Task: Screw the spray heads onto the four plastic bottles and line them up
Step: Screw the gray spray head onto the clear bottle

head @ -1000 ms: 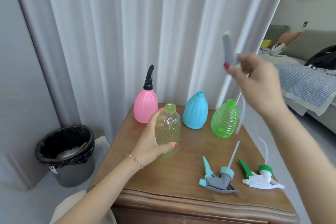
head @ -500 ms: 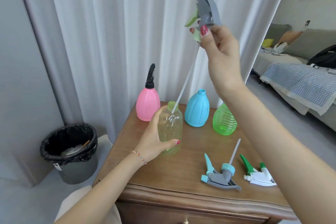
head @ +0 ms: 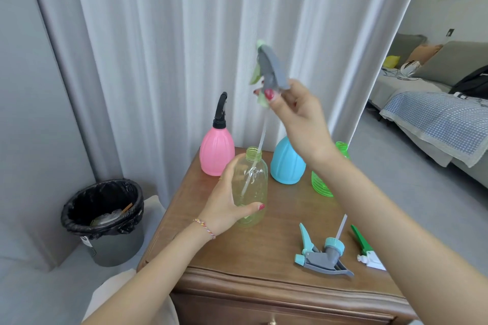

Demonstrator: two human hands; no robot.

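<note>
The left hand (head: 224,208) is wrapping around the side of the clear yellowish bottle (head: 250,187), gripping it and keeping it upright on the wooden desk (head: 277,232), just in front of the pink bottle (head: 216,152). The right hand (head: 298,111) is pinching a grey spray head (head: 269,68) with a pale green trigger high above that bottle, and its thin white tube (head: 257,155) is passing down through the open neck, with the lower end showing inside the clear body. The collar of the head is sitting well above the neck, so nothing is threading yet. The step in hand looks like feeding the tube in for the second bottle: the pink bottle is already wearing a black spray head (head: 220,111), while the blue bottle (head: 286,163) and the ribbed green bottle (head: 324,182), partly hidden behind the right forearm, are standing open at the back of the desk. Two more heads are lying near the front edge: a grey and light blue spray head (head: 320,256) and a white and green spray head (head: 367,253), the latter partly covered by the arm. The next move probably calls for lowering the head straight down until the collar is meeting the neck, keeping the tube from bending against the inner wall, then turning the collar while the left hand is stopping the light, empty bottle from spinning or tipping. A tilted start could cross the threads.
</note>
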